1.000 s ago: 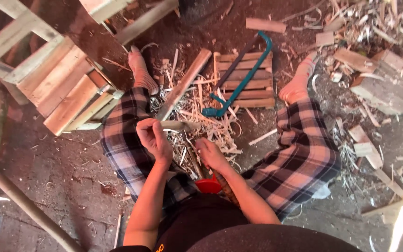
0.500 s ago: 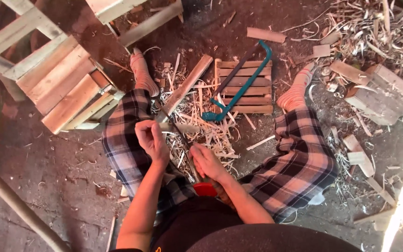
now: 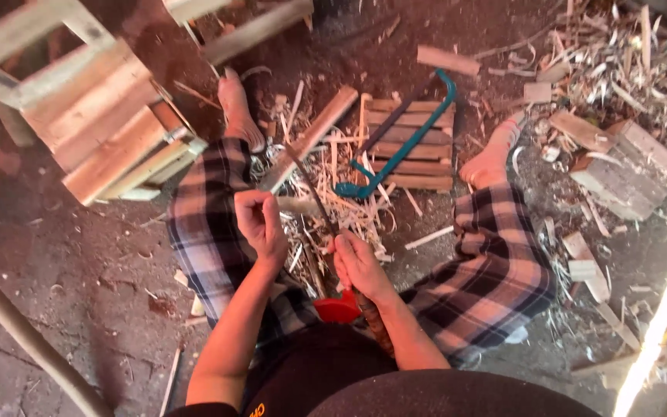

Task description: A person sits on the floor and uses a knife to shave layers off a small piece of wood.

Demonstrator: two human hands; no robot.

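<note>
A saw (image 3: 399,147) lies on a slatted board (image 3: 418,166) beyond the shavings (image 3: 341,208).

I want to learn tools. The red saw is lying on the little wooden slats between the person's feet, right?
Not quite: the saw is teal, not red. The head view shows it lying on the little wooden slats between the person's feet, as you said.

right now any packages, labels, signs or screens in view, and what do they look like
No packages, signs or screens show.
Only marking: a small orange print on the black shirt, bottom edge by the left arm, too cut off to make out.
</note>
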